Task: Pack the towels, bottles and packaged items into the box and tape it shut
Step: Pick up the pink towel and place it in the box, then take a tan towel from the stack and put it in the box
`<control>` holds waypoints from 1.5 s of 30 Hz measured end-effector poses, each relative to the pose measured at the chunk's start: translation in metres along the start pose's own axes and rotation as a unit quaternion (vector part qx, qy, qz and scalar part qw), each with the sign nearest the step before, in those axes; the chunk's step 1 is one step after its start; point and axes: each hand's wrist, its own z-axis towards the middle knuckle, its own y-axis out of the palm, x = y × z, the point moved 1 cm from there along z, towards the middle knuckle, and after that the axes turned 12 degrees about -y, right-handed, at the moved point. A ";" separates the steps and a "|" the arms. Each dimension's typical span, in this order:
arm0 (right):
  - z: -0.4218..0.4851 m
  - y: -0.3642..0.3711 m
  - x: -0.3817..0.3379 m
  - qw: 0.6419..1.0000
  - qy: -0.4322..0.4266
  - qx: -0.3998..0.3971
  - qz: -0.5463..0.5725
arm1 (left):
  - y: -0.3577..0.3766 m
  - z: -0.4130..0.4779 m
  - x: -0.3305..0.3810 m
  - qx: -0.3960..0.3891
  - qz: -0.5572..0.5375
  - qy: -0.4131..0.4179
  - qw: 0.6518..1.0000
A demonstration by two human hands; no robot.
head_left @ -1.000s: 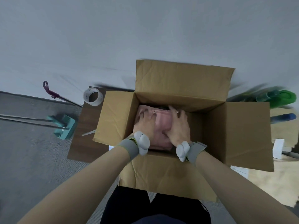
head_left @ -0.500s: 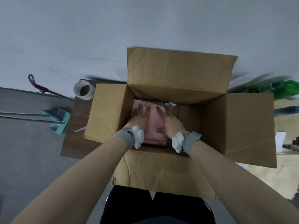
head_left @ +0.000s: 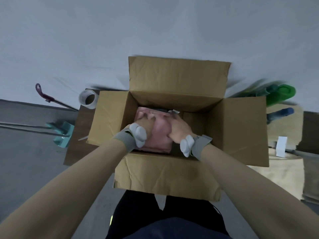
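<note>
An open cardboard box [head_left: 238, 128] stands in front of me with all flaps up or out. Inside it, on the left side, lies a folded pink towel [head_left: 160, 135]. My left hand [head_left: 144, 122] presses flat on the towel's left part, fingers spread toward the far wall. My right hand [head_left: 178, 130] lies on the towel's right edge, fingers curled over it. A dark packaged item with a white tag [head_left: 170, 111] shows just beyond the towel. The box's right half looks bare. Green bottles [head_left: 279, 94] and a blue bottle [head_left: 281, 112] lie to the right of the box.
A roll of tape [head_left: 88, 99] sits on the dark wooden table [head_left: 77, 149] left of the box, with scissors [head_left: 82, 138] near the flap. A teal broom head [head_left: 63, 135] and mop handles lie on the grey floor. White paper [head_left: 281, 148] lies at the right.
Both hands have pushed the pink towel deeper and toward the box's left side; my right hand has shifted from flat on top to the towel's right edge. The view has tilted slightly.
</note>
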 end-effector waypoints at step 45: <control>-0.313 -0.054 0.052 0.778 0.224 0.482 0.334 | 0.065 -0.189 0.213 -0.012 -0.452 0.277 0.848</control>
